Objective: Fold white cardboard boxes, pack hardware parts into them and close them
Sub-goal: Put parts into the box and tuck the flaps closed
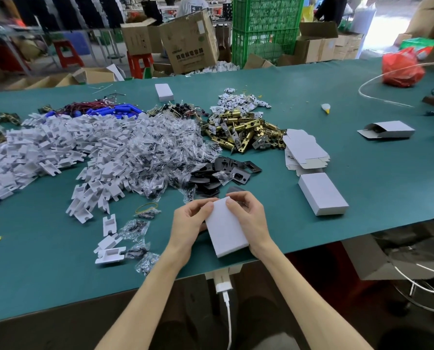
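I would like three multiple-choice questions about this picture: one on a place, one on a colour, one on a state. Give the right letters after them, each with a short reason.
1. Where does the stack of flat boxes lie?
A. just right of the brass latches
B. on the floor
C. on a stool

2. What colour is the bag at the far side of the table?
A. blue
B. red
C. black

3. In what state is the near box?
A. held by the left hand and the right hand
B. lying untouched
C. crushed flat

Answers:
1 A: the stack lies on the table, next to the latches on their right.
2 B: the bag is plainly red.
3 A: fingers of both hands curl round its far end.
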